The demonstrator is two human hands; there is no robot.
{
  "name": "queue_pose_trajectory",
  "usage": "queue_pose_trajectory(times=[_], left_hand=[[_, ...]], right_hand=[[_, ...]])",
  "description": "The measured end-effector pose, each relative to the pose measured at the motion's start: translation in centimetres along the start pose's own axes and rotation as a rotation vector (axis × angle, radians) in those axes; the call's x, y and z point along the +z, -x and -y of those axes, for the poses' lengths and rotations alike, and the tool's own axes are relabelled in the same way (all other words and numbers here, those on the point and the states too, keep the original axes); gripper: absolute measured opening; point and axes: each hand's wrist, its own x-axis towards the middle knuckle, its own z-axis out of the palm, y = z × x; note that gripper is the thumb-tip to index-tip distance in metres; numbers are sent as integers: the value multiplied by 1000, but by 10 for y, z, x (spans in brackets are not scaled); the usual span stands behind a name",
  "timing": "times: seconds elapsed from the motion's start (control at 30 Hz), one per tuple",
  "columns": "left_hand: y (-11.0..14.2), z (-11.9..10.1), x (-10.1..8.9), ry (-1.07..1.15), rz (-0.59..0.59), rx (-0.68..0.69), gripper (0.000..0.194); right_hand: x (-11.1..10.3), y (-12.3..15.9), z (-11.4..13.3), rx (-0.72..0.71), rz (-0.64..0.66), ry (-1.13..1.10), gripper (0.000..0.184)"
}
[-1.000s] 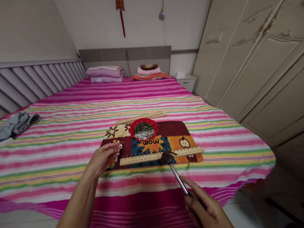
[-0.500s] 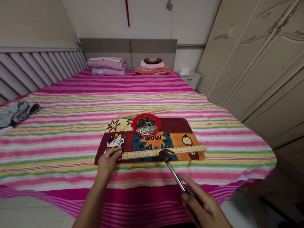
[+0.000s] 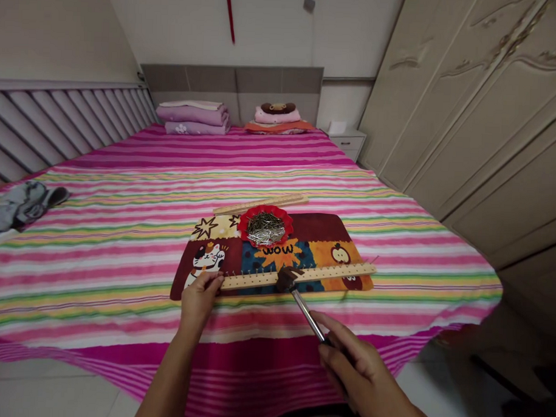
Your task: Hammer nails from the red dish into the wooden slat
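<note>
A long wooden strip [image 3: 335,273] with rows of holes lies across a patterned mat [image 3: 181,272], and several nails [image 3: 257,271] stand up along its left half. At the strip's left end, my left hand [image 3: 201,291] pinches it between thumb and fingers. My right hand [image 3: 355,360] is wrapped around the dark grip of a claw hammer [image 3: 307,308] with a shiny metal shaft. The hammer's dark head is over the middle of the strip; whether it touches a nail I cannot tell. Behind the strip sits a red scalloped bowl [image 3: 243,231] full of nails.
Further wooden strips [image 3: 260,204] lie behind the bowl. The mat rests on a bed with a striped sheet [image 3: 122,227]. Grey clothing [image 3: 23,205] lies at the left, folded bedding [image 3: 194,117] by the headboard, and a wardrobe [image 3: 482,118] stands on the right.
The hammer and my right hand have shifted left along the strip. My left hand keeps its hold on the strip's left end. The camera view has tilted slightly.
</note>
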Motion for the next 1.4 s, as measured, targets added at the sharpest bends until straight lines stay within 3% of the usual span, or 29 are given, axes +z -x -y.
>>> queue_pose_trajectory(times=[0.3,0.5,0.7,0.93,1.03,1.13,1.23,1.33,1.4], left_hand=[[5,0,0,26,-20,63,27],[4,3,-3,28,-16,71,23],[4,4,-5,-35,-18,102,23],[4,1,-3,25,-27,84,20],[9,2,-4,113,-15,9,37],[20,-2,-4,44,-121,22,48],[34,-15,3,-180,-180,222,39],[41,-39,24,-416,-31,518,34],[41,-60,45,-572,101,619,40]], right_hand=[[53,-63,39,-124,250,19,46],[82,-95,46,-157,268,127,48],[89,-100,52,-149,300,199,50],[60,-62,54,-229,303,165,48],[34,-33,36,-230,238,238,45],[7,-4,7,-225,178,332,45],[-17,22,-19,-235,168,365,47],[-36,41,-34,-258,147,403,49],[-46,52,-38,-254,147,432,49]])
